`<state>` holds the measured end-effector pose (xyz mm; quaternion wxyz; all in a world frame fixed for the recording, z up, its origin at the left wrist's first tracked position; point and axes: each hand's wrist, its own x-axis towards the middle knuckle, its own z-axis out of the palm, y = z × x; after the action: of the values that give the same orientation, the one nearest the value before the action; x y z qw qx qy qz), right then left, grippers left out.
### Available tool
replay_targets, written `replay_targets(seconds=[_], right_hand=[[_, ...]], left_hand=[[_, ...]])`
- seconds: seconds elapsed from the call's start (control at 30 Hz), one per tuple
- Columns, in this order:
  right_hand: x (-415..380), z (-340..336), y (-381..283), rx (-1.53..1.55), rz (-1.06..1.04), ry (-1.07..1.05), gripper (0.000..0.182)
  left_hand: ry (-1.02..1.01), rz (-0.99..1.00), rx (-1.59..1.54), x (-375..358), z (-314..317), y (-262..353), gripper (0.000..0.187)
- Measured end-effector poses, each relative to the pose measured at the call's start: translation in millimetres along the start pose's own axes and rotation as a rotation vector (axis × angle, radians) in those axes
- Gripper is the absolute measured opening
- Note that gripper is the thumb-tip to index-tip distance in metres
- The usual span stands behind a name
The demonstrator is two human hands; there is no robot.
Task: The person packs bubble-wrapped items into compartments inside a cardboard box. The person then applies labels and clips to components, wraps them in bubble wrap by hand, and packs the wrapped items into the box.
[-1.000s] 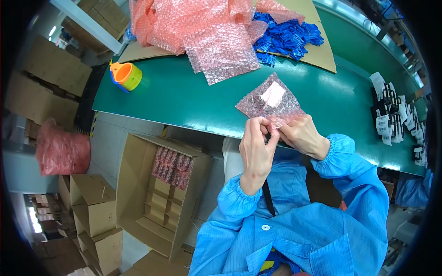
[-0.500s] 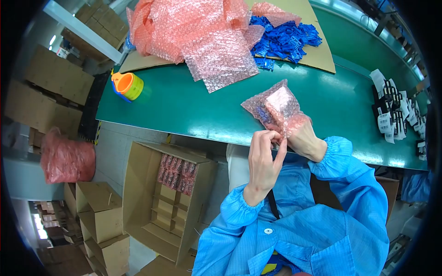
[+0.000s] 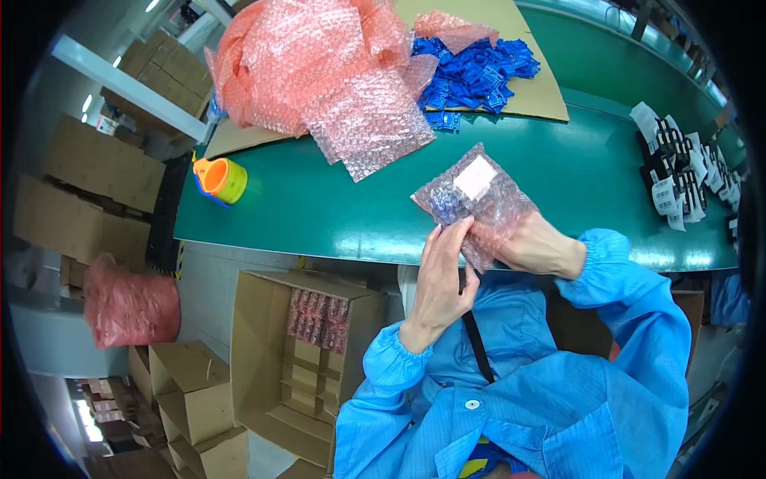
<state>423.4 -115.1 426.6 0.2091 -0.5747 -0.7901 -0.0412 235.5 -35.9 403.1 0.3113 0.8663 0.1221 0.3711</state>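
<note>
Bag of bubble wrap (image 3: 492,209), white patch (image 3: 475,177) uppermost, near counter's (image 3: 319,215) front edge. Your left hand (image 3: 440,281) touches bag with fingertips, thumb spread apart from fingers. Your right hand (image 3: 536,246): fingers hidden by bag; cannot tell whether they grip. Loose wrap (image 3: 319,76) piled toward counter's back edge, blue packets (image 3: 479,76) on cardboard (image 3: 546,100) to its right.

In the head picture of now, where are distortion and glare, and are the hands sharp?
Head view: the green tabletop bows through fisheye distortion, corners black; white glints speckle the pink bubble-wrap sheets; the bare left hand looks fairly sharp; a translucent bubble-wrap pouch partly hides the right hand.
</note>
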Motion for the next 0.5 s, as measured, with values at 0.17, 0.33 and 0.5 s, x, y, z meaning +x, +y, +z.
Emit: replay_targets(seconds=[0.17,0.33,0.5], right_hand=[[-39.8,-36.4,30.8,0.062,0.045,0.13,0.033],[-24.6,-65.8,57.6,0.167,0.283,-0.196,0.075],[-11.3,-58.2,64.4,0.085,0.024,-0.099,0.062]], left_hand=[[-0.13,-0.029,0.235,9.2,-5.5,-3.4,0.068],[-0.207,0.111,0.334,21.0,-10.6,-4.5,0.053],[-0.207,0.276,0.405,26.7,-20.9,-16.7,0.046]])
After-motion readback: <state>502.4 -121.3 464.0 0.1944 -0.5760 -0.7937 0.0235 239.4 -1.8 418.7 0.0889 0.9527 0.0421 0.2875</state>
